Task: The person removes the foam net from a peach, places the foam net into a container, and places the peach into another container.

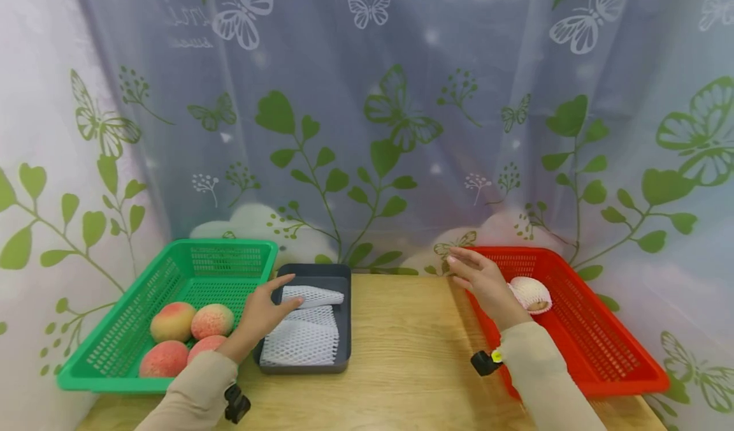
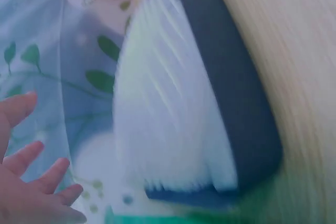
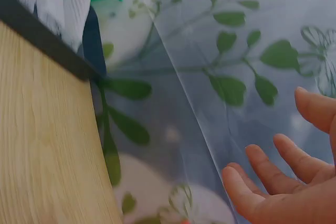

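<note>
My left hand (image 1: 265,313) hovers by the left edge of a dark grey tray (image 1: 346,329), fingers spread and nothing in them. Inside the tray lie white foam net sleeves (image 1: 301,338), which fill much of the left wrist view. My right hand (image 1: 484,284) is held over the left rim of a red basket (image 1: 625,354), its fingers parted and holding nothing. Just beyond that wrist, a peach in a white foam net (image 1: 530,294) sits in the red basket, partly covered by the hand.
A green basket (image 1: 235,284) at the left holds several bare peaches (image 1: 173,321), one partly hidden by my left forearm. Wooden tabletop (image 1: 407,348) stretches between tray and red basket. A curtain printed with leaves and butterflies (image 1: 367,131) hangs right behind the table.
</note>
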### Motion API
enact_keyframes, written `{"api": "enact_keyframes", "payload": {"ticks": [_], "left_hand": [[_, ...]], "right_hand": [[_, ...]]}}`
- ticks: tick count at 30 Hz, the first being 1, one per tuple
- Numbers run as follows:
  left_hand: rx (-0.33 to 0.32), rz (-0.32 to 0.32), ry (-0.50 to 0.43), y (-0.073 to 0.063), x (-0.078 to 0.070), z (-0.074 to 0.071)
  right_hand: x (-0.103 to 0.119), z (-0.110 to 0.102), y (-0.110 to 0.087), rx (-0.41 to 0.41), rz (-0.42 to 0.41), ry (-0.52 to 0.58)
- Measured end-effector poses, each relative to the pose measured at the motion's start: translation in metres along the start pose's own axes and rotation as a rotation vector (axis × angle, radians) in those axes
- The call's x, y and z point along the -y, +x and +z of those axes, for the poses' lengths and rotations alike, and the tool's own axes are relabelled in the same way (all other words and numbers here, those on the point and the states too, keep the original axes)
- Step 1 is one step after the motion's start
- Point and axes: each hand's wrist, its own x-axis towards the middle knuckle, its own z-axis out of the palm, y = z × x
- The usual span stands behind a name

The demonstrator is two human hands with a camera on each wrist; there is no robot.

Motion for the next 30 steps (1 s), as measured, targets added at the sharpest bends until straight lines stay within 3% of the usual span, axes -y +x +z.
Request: {"api": "enact_keyframes", "payload": {"ticks": [14, 21, 30], "left_hand": [[0.135, 0.040, -0.189, 0.007, -0.053, 0.066], [0.213, 0.076, -0.252, 0.005, -0.077, 0.101], [0.283, 0.095, -0.363, -0.001, -0.105, 0.148]], "right_hand": [[-0.015, -0.076, -0.013, -0.095, 0.055, -0.154], [-0.026, -0.096, -0.012, -0.110, 0.173, -0.212], [-0.051, -0.114, -0.004, -0.129, 0.172, -0.320]]}}
